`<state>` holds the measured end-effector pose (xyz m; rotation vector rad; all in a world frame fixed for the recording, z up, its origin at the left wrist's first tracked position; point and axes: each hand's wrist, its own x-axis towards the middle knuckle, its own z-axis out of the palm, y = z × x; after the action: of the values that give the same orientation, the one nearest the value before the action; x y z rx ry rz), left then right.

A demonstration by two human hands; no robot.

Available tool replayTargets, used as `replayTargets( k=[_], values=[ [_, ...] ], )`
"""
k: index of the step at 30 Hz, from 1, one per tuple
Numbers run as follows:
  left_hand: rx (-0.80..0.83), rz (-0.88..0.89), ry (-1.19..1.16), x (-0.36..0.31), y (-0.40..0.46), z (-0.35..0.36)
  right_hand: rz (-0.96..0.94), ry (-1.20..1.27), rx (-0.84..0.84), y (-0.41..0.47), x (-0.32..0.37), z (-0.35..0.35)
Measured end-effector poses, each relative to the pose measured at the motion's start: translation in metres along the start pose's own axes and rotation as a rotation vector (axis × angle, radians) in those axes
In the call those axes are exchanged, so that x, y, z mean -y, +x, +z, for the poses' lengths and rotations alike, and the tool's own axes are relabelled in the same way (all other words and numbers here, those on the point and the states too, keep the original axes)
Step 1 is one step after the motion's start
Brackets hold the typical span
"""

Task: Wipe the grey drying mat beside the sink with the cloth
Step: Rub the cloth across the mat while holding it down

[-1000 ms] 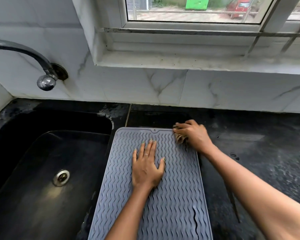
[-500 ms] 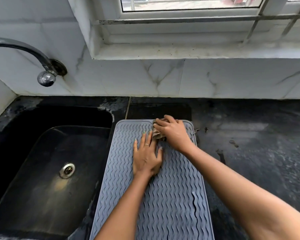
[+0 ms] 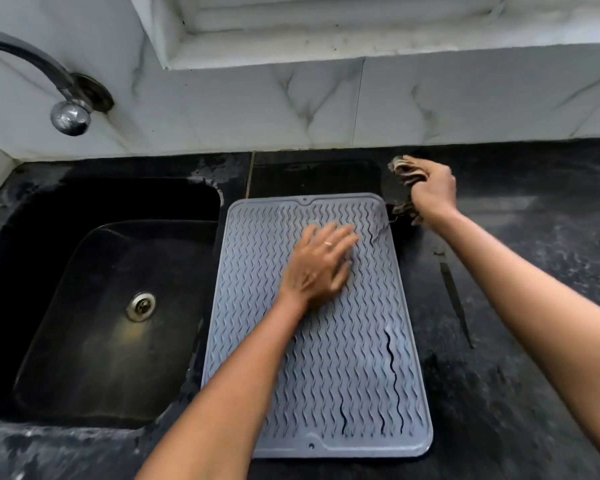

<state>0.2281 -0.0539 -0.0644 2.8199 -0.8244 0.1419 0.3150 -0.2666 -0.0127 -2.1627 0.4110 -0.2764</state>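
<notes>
The grey drying mat (image 3: pixel 257 341) with its wavy ribs lies on the black counter, right beside the sink. My left hand (image 3: pixel 321 263) rests flat on the mat's upper middle, fingers spread, holding nothing. Off the mat, just past its far right corner, my right hand (image 3: pixel 432 190) is closed around a bunched brown striped cloth (image 3: pixel 404 173). Part of the cloth hangs below my fist, near the counter.
A dark sink (image 3: pixel 94 306) with a metal drain (image 3: pixel 141 306) fills the left. A chrome tap (image 3: pixel 68 114) juts from the marble wall above it. The black counter (image 3: pixel 534 271) stretches to the right of the mat. A window ledge (image 3: pixel 326 36) overhangs the back wall.
My right hand has carried the cloth from the mat's top edge rightwards, off the mat and past its far right corner. My left hand stays flat on the mat. The view has tilted down.
</notes>
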Motion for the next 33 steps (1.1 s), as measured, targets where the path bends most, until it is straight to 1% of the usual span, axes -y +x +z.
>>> replayTargets(
  k=[1,2,4,7,11,15,16,17,18,21,22,23,25,28,31,33],
  values=[
    [0.064,0.168,0.047,-0.004,0.007,0.001,0.003,0.014,0.011,-0.001,0.001,0.000],
    [0.120,0.259,0.059,-0.009,0.016,0.002,0.000,0.025,0.017,-0.003,0.002,0.001],
    [0.199,0.288,0.059,-0.022,0.034,0.007,0.001,0.043,0.006,-0.005,0.004,0.003],
    [0.292,0.241,0.089,-0.033,0.051,0.014,-0.003,0.052,-0.006,-0.008,0.007,0.005],
    [0.272,0.031,-0.027,-0.022,0.052,0.016,0.026,0.047,-0.029,-0.010,0.006,0.001],
    [0.272,-0.029,-0.073,-0.009,0.061,0.015,0.013,0.000,-0.144,-0.020,0.008,0.006],
    [0.272,-0.046,-0.073,-0.004,0.066,0.015,-0.019,-0.032,-0.169,-0.023,0.008,0.010],
    [0.276,-0.055,-0.064,0.001,0.070,0.015,-0.070,-0.078,-0.159,-0.026,0.007,0.016],
    [0.276,-0.059,-0.048,0.004,0.072,0.016,-0.137,-0.145,-0.100,-0.030,0.005,0.023],
    [0.253,-0.080,-0.007,0.007,0.074,0.021,-0.308,-0.481,0.200,-0.045,-0.004,0.049],
    [0.241,-0.087,-0.008,0.007,0.074,0.022,-0.331,-0.577,0.236,-0.048,-0.007,0.054],
    [0.225,-0.091,-0.011,0.007,0.073,0.023,-0.344,-0.625,0.227,-0.049,-0.007,0.057],
    [0.199,-0.090,-0.011,0.007,0.074,0.023,-0.373,-0.640,0.176,-0.047,-0.004,0.056],
    [0.219,-0.084,-0.013,0.008,0.074,0.024,-0.384,-0.646,0.092,-0.056,-0.008,0.050],
    [0.254,-0.116,0.012,0.008,0.075,0.022,-0.384,-0.622,0.001,-0.092,-0.021,0.043],
    [0.239,-0.140,0.015,0.007,0.074,0.022,-0.398,-0.615,-0.032,-0.120,-0.029,0.036]
  ],
)
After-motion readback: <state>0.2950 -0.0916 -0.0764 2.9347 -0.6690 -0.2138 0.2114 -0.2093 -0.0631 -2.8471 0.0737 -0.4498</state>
